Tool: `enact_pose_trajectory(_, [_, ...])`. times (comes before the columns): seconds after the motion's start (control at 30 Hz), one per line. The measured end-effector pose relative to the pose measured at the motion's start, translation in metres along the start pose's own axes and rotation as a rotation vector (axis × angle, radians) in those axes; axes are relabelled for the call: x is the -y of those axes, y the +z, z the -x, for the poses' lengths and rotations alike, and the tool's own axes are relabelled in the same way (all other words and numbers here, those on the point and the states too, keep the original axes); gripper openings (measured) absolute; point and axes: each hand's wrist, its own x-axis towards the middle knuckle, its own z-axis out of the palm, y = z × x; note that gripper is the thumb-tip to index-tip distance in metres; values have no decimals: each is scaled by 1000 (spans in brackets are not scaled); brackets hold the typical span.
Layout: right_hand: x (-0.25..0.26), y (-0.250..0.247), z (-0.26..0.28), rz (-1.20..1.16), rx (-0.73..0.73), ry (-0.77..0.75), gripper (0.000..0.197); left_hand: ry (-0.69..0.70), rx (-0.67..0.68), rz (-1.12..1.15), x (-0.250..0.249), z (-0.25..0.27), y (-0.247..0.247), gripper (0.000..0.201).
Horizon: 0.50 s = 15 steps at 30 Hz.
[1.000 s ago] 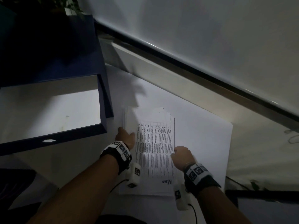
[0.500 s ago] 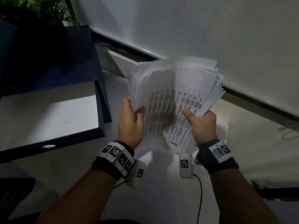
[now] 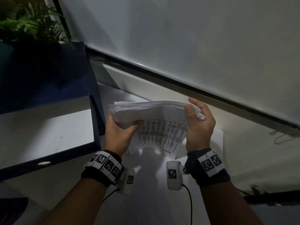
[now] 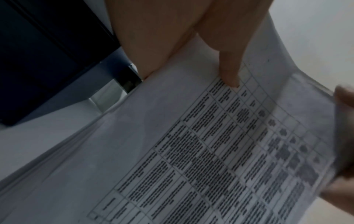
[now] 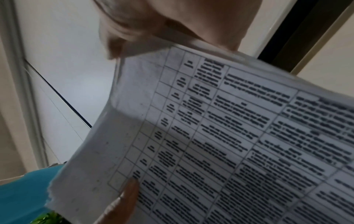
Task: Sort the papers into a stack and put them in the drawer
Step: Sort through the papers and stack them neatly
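- Two hands hold a thick stack of papers (image 3: 155, 120) in the air, above a white surface (image 3: 151, 189) and in front of a pale wall.
- Left hand (image 3: 119, 135) grips the stack's left end, thumb lying across the printed top sheet and the other fingers hidden beneath.
- In the left wrist view, a fingertip (image 4: 230, 75) presses on the sheet beside the first row of a printed table; the text is too blurred to read.
- Right hand (image 3: 198, 125) clasps the stack's right end, thumb over the top edge and fingers curled behind it.
- From the right wrist view, the right hand (image 5: 172, 22) sits at the upper margin of the papers (image 5: 229, 136), and the left thumb (image 5: 126, 195) shows at the far lower corner.
- The stack sags in the middle, its edges uneven, with some sheets jutting out at the left and right ends.
- A dark blue drawer (image 3: 95, 120) stands open to the left of the hands, its pale floor in view; the papers are beside it, not inside.
- Another white sheet (image 3: 217, 137) appears to lie flat on the surface below the right hand, though dim light makes its outline hard to trace.
- A green fern-like plant (image 3: 27, 25) fills the upper left corner behind the drawer.
- Each wrist wears a black band with white patterned markers (image 3: 107, 164) and a small white camera unit (image 3: 173, 175).
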Motion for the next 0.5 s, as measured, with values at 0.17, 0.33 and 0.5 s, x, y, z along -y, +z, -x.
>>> enact_pose_trajectory(0.17, [5, 2, -1, 14, -91, -17, 21, -8, 33, -45, 1, -6, -2, 58])
enact_pose_trajectory(0.33, [10, 6, -3, 115, -116, -78, 15, -2, 50, -41, -1, -7, -1, 58])
enact_pose_trajectory(0.5, [7, 0, -1, 139, -132, -121, 19, -47, 97, -48, -1, -8, 4, 42])
